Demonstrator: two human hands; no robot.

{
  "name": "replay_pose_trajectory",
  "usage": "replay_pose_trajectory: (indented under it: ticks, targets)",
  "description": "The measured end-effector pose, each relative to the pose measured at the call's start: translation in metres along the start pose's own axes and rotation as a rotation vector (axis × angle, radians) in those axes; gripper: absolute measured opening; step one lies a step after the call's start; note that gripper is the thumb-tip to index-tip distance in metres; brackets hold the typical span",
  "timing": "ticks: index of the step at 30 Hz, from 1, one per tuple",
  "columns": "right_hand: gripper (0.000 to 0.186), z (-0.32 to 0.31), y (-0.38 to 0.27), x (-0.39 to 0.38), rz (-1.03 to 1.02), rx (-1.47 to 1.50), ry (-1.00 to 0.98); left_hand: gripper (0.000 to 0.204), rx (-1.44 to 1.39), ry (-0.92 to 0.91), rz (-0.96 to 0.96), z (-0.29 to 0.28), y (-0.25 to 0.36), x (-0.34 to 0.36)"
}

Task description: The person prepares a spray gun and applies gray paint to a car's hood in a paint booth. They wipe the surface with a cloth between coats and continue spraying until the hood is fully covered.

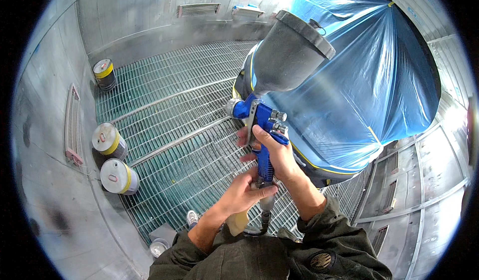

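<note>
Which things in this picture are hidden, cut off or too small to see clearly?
Head view:
- Spray gun grip: covered by the right hand.
- Gun base and hose joint: hidden under the left hand.
- Vehicle body: wrapped in blue plastic sheet.
- Labels on three metal cans: too small.
- Person's feet: mostly hidden by their sleeves.

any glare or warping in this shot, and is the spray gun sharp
Head view: fisheye bends the floor grating and wall panels toward the rim; glare on the blue plastic sheet; the spray gun and both hands look sharp.
</note>
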State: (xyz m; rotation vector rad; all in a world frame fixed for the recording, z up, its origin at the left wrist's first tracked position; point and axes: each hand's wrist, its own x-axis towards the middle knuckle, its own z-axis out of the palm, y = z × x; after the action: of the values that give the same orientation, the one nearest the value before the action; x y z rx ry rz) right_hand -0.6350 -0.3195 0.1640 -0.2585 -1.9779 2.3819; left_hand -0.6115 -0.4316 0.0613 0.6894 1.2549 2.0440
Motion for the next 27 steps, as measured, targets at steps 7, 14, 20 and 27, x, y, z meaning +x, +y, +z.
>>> replay_pose_trajectory:
  ticks: [7,14,20,27]
  targets:
    - [0.021,-0.027,-0.039,-0.002,-0.532,-0.999,0.038,0.029,0.096,0.014,-0.001,0.000,0.003,-0.009]
    - [0.022,-0.015,-0.049,-0.003,-0.584,-1.171,0.056,0.029,0.087,0.027,0.050,-0.002,0.004,-0.013]
    - [0.020,-0.005,-0.050,-0.005,-0.628,-1.152,0.087,0.030,0.166,0.016,0.044,-0.004,0.006,-0.015]
    - [0.022,-0.005,-0.049,-0.006,-0.593,-1.127,0.131,0.029,0.158,0.029,0.090,-0.004,0.006,-0.019]
